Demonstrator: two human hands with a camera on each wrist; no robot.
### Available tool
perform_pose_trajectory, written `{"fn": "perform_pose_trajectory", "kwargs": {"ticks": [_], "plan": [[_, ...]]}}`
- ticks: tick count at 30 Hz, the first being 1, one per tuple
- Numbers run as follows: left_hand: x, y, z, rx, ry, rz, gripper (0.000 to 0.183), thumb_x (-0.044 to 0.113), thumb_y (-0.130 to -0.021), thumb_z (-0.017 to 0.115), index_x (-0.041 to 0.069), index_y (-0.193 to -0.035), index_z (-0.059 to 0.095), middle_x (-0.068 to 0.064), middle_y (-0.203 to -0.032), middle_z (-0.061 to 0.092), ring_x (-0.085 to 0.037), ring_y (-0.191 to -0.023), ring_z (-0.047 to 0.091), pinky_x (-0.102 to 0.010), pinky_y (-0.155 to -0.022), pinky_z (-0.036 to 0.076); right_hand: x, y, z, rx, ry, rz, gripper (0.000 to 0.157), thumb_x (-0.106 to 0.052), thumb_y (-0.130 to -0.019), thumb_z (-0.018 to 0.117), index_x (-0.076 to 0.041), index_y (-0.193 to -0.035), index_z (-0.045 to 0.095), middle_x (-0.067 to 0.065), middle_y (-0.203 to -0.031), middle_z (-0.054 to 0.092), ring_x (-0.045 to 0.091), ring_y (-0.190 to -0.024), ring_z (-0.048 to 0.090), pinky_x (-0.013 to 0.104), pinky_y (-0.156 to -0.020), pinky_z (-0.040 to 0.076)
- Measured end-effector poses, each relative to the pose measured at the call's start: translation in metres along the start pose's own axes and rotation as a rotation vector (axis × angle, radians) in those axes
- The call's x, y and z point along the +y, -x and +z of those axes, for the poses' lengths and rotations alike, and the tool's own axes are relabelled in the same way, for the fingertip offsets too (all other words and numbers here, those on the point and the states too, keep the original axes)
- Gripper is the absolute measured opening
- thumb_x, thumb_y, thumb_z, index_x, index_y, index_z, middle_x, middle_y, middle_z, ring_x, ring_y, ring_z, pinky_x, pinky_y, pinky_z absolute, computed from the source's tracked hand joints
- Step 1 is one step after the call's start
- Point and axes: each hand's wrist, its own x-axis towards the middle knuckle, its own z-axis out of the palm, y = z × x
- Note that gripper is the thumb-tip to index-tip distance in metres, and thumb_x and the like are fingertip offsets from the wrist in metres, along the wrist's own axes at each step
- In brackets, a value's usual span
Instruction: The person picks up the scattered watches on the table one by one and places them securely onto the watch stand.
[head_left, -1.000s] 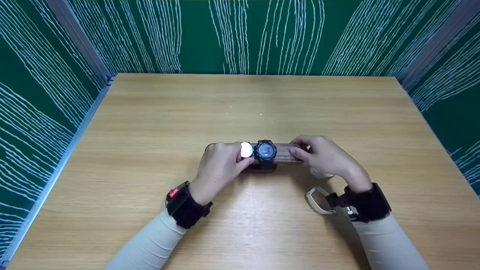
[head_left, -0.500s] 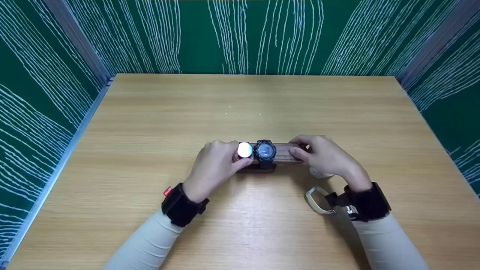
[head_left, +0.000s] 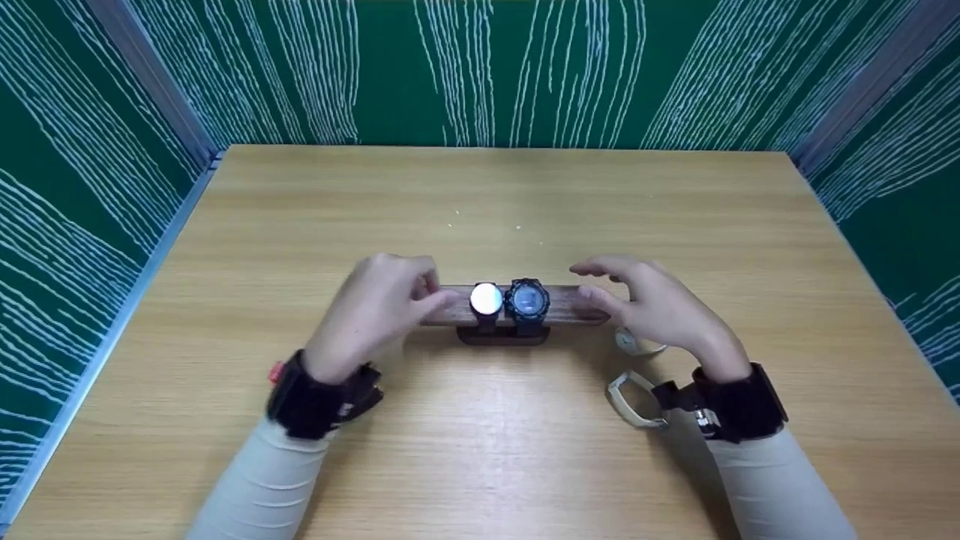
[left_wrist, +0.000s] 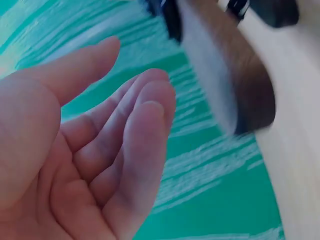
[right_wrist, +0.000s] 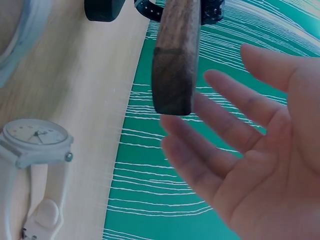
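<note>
A dark wooden watch stand [head_left: 566, 304] lies crosswise at mid-table on a short dark base [head_left: 502, 340]. Around its bar sit two watches: a dark-strapped one with a glowing white face [head_left: 486, 298] and, just right of it, a chunky black digital watch [head_left: 527, 300]. My left hand [head_left: 375, 304] is by the bar's left end, holding nothing; in the left wrist view its fingers [left_wrist: 142, 130] are loosely bent, apart from the bar. At the right end my right hand [head_left: 656, 311] has thumb and fingers spread around the bar tip [right_wrist: 172, 82] without gripping it.
A white analog watch [right_wrist: 37, 137] stands on the table below my right hand. Nearer me lies a pale closed watch band [head_left: 626, 405], close to the right wrist strap. Small white specks dot the wooden tabletop [head_left: 337, 210]; green patterned panels surround it.
My left hand has let go of the white-faced watch and moved left along the bar to its end. My right hand has loosened from the bar's right end, fingers spreading.
</note>
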Motion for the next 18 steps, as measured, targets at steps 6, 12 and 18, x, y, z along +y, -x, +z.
{"fn": "perform_pose_trajectory", "kwargs": {"ticks": [6,12,18], "plan": [[-0.024,0.012,-0.02,-0.08,-0.028,0.007,0.021,0.034,-0.096,0.081,0.013,-0.092,0.077,0.004,-0.081,0.074,-0.014,-0.073,0.068,-0.033,-0.069,0.059,-0.004,0.001,-0.001,0.05,-0.011,-0.086,0.04,-0.033,-0.108,0.064,-0.012,-0.143,0.066,0.006,-0.146,0.066,0.03,-0.142,0.054,0.058,-0.118,0.04],[-0.053,0.027,-0.023,-0.229,-0.079,0.029,0.014,0.024,-0.098,0.077,0.01,-0.098,0.077,0.002,-0.085,0.074,-0.014,-0.077,0.067,-0.038,-0.075,0.059,-0.006,0.003,0.0,0.091,-0.007,-0.159,0.037,-0.028,-0.108,0.065,-0.012,-0.141,0.067,0.005,-0.143,0.068,0.029,-0.139,0.058,0.058,-0.115,0.043],[-0.071,0.043,-0.027,-0.35,-0.083,-0.024,0.008,0.014,-0.097,0.073,0.011,-0.102,0.078,0.0,-0.092,0.075,-0.018,-0.086,0.068,-0.043,-0.082,0.058,-0.005,0.002,0.0,0.117,0.001,-0.196,0.036,-0.025,-0.107,0.067,-0.012,-0.141,0.068,0.005,-0.141,0.068,0.027,-0.138,0.059,0.055,-0.115,0.044]]}}
